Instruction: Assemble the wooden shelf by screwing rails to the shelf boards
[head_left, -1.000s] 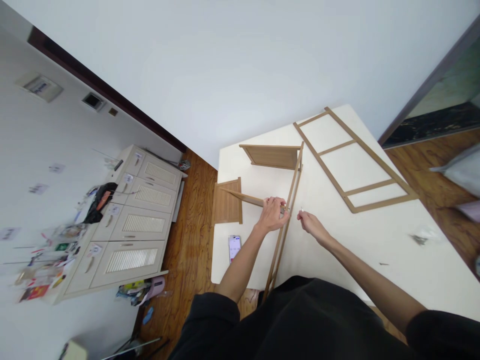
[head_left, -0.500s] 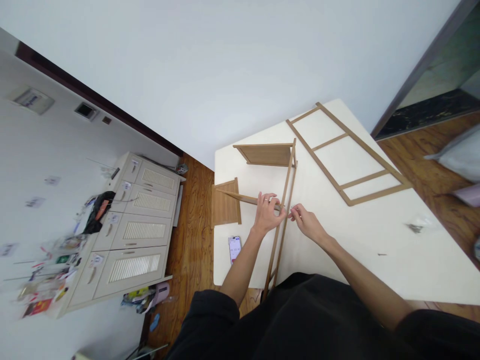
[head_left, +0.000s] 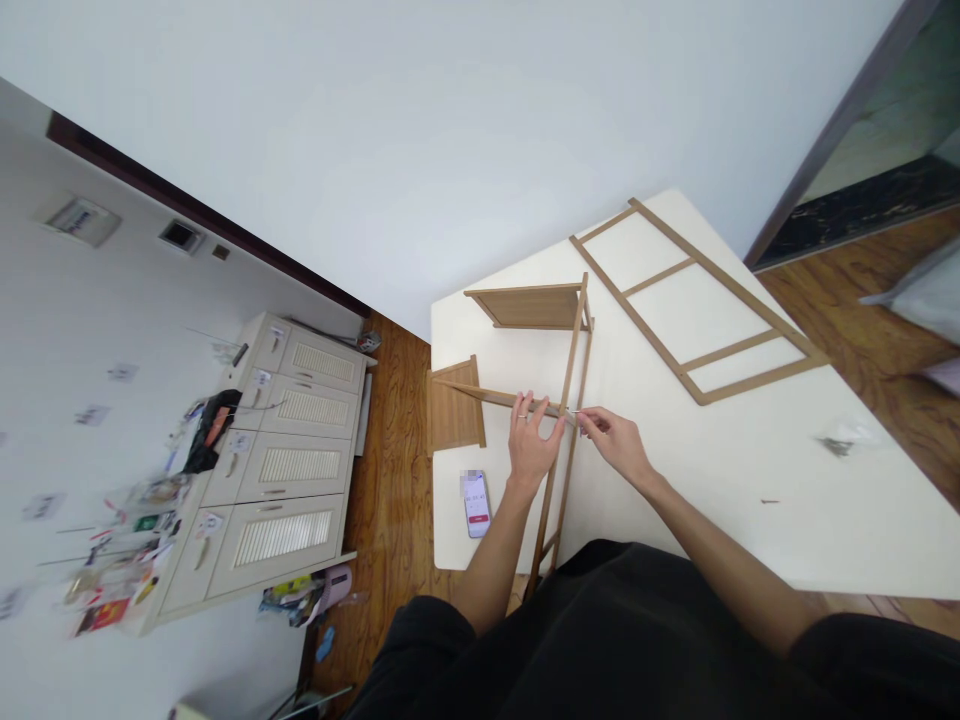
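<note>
At the upright wooden frame [head_left: 574,355] on the counter [head_left: 645,510], left hand [head_left: 532,452] grips the panel [head_left: 491,397] left of it; right hand [head_left: 621,446] pinches small metal piece [head_left: 574,411] at its right, best kept straight, panel square.

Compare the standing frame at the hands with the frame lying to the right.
The standing frame is up on its long side; the flat frame lies on the tabletop. Panels meet the standing frame; the flat frame has only open gaps between its bars. Both are brown wood.
</note>
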